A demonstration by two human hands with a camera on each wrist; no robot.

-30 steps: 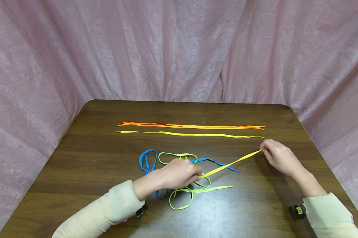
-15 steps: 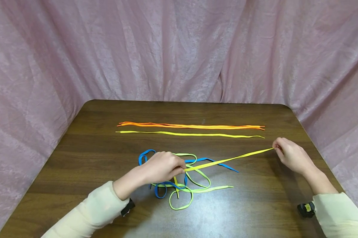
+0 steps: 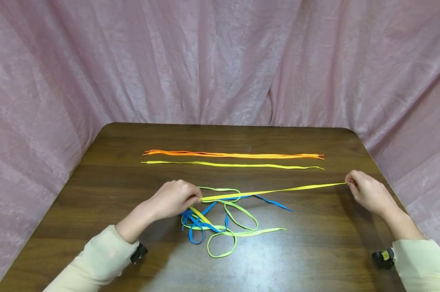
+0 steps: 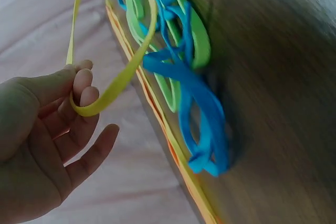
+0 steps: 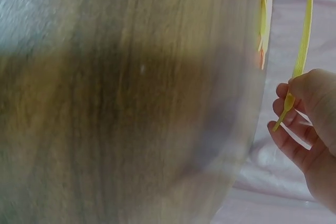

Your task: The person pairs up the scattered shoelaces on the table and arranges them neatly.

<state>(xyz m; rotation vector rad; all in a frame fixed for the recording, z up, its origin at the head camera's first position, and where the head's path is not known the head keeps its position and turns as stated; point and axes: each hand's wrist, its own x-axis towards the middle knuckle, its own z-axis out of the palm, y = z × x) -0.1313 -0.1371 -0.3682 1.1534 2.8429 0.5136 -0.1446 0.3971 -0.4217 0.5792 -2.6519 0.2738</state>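
A yellow shoelace (image 3: 271,192) stretches nearly straight between both hands. My left hand (image 3: 174,198) pinches it between thumb and fingertips, and its loose end droops toward the pile, as the left wrist view shows. Far to the right, my right hand (image 3: 367,192) pinches the lace close to its tip (image 5: 281,119). Under and beside the left hand lies a loose tangle of a blue shoelace (image 3: 196,235) and a light green shoelace (image 3: 221,255). The taut yellow lace crosses over part of that tangle in the head view.
Across the far part of the wooden table (image 3: 95,194) lie orange shoelaces (image 3: 234,155) side by side, stretched out straight. Another yellow shoelace (image 3: 238,165) runs parallel just in front of them. A pink curtain (image 3: 220,61) hangs behind the table.
My left hand has slid left and away from me along the yellow lace, while my right hand has moved right. The stretch between them is longer and flatter, exposing more of the tangle.
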